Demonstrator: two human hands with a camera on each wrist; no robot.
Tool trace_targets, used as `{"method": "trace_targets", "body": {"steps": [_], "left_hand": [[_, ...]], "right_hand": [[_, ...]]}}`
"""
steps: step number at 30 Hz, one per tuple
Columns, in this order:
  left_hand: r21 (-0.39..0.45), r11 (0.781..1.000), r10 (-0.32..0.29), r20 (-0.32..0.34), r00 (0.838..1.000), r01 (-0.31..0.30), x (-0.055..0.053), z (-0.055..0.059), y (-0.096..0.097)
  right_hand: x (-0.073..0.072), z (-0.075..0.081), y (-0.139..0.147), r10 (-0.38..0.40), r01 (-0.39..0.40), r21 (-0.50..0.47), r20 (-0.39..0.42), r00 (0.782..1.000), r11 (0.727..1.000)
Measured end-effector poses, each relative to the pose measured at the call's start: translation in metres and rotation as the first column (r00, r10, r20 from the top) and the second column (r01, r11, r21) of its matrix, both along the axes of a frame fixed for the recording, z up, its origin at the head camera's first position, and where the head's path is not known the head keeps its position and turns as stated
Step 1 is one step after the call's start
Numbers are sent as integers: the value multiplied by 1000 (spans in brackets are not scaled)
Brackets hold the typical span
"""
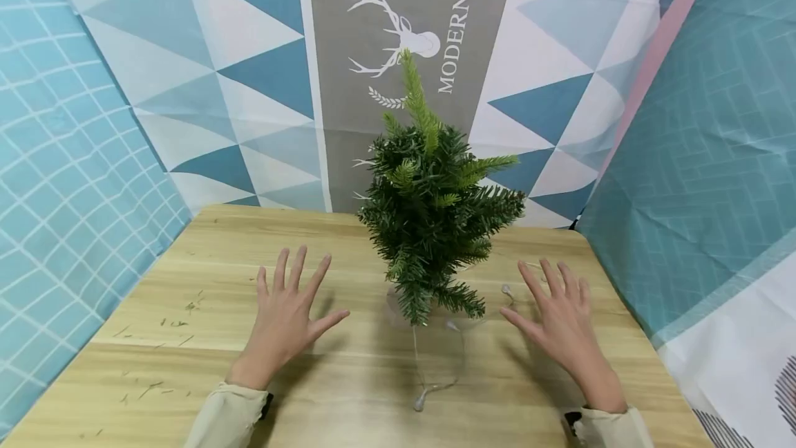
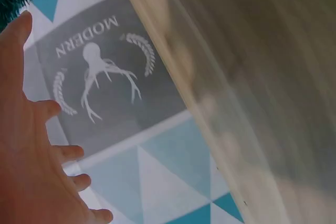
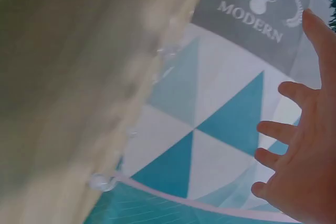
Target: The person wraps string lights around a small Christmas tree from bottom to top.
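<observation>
A small artificial pine tree (image 1: 435, 206) stands upright on the wooden table, dark green with lighter green tips. My left hand (image 1: 286, 316) is spread to the left of it, fingers apart, touching nothing I can make out. On the other side my right hand (image 1: 560, 320) is spread in the same way, apart from the branches. A clear string with small bulbs (image 1: 419, 403) lies on the table around the foot of the tree. Its base is mostly hidden by the lower branches. In the left wrist view the left hand (image 2: 37, 145) shows straight, separated fingers; likewise the right hand (image 3: 299, 135) in its own view.
Loose green needles (image 1: 180, 323) are scattered over the left part of the wooden table (image 1: 348, 399). Behind it hangs a patterned cloth (image 1: 249, 75) with a deer print. Blue tiled cloth (image 1: 56, 130) closes the left side and teal cloth (image 1: 715, 157) the right.
</observation>
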State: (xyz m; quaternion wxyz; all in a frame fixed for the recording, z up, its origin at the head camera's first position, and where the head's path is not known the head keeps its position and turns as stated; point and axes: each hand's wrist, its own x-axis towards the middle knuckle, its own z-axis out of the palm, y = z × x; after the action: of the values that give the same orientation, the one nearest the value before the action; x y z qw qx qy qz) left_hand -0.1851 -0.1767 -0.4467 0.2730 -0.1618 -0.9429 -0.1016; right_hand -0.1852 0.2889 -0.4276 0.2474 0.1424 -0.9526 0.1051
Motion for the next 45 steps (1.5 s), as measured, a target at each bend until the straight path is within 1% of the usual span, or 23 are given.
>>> {"method": "trace_targets", "body": {"steps": [3, 6, 11, 15, 17, 18, 20, 21, 23, 25, 26, 28, 30, 32, 33, 35, 36, 37, 38, 39, 42, 44, 45], "left_hand": [[-15, 1000, -27, 15, 1000, 27, 1, 2, 9], [-57, 998, -39, 31, 999, 41, 4, 9, 18], [-147, 986, -72, 70, 995, 82, 11, 29, 37], [-219, 967, -111, 84, 990, 127, 20, 43, 55], [-263, 955, -106, 120, 987, 134, 25, 51, 63], [-284, 949, -93, 154, 984, 134, 29, 56, 68], [-324, 937, -51, 242, 969, 130, 38, 65, 78], [-343, 930, -32, 280, 959, 131, 43, 70, 84], [-367, 920, -6, 338, 941, 138, 52, 79, 96], [-370, 916, -9, 371, 928, 157, 59, 87, 108], [-364, 915, -26, 376, 926, 174, 61, 89, 114], [-334, 919, -74, 378, 923, 211, 66, 93, 124], [-298, 917, -142, 377, 915, 265, 69, 93, 131], [-276, 903, -221, 357, 908, 329, 71, 91, 136], [-263, 894, -263, 346, 900, 362, 71, 90, 137], [-260, 869, -329, 329, 885, 420, 72, 84, 139], [-256, 860, -357, 317, 879, 442, 72, 81, 140], [-259, 849, -380, 304, 874, 460, 72, 78, 141], [-264, 839, -400, 294, 868, 476, 72, 76, 142], [-267, 833, -413, 283, 866, 485, 71, 73, 142], [-296, 812, -447, 239, 862, 503, 69, 65, 145], [-325, 797, -464, 209, 861, 509, 68, 60, 147], [-337, 792, -471, 192, 861, 509, 67, 58, 148]], "right_hand": [[0, 7, -6, 8, -9, 21, 9, 1000, 1000], [-1, 16, -14, 29, -31, 40, 43, 999, 999], [4, 34, -31, 69, -81, 83, 142, 988, 993], [11, 47, -43, 94, -114, 99, 186, 978, 989], [12, 52, -49, 108, -130, 94, 205, 973, 987], [12, 55, -53, 114, -138, 96, 220, 969, 986], [13, 61, -60, 126, -152, 75, 274, 953, 986], [13, 63, -63, 128, -155, 64, 312, 941, 986], [13, 68, -69, 135, -160, 32, 394, 909, 987], [13, 71, -74, 138, -159, 5, 466, 874, 987], [13, 72, -76, 142, -160, -6, 494, 858, 987], [14, 72, -80, 163, -178, -23, 526, 835, 984], [16, 71, -83, 200, -217, -32, 536, 820, 976], [21, 70, -85, 273, -291, -53, 537, 799, 955], [23, 70, -86, 315, -339, -57, 539, 781, 939], [31, 69, -90, 389, -419, -81, 560, 731, 904], [34, 69, -92, 413, -444, -90, 569, 712, 891], [37, 68, -95, 432, -472, -88, 573, 697, 877], [39, 68, -99, 445, -494, -79, 573, 688, 866], [41, 66, -102, 444, -502, -66, 577, 686, 862], [42, 61, -113, 428, -512, -13, 566, 704, 859], [40, 56, -119, 431, -523, -5, 574, 696, 852], [39, 54, -121, 437, -530, -14, 585, 684, 848]]}}
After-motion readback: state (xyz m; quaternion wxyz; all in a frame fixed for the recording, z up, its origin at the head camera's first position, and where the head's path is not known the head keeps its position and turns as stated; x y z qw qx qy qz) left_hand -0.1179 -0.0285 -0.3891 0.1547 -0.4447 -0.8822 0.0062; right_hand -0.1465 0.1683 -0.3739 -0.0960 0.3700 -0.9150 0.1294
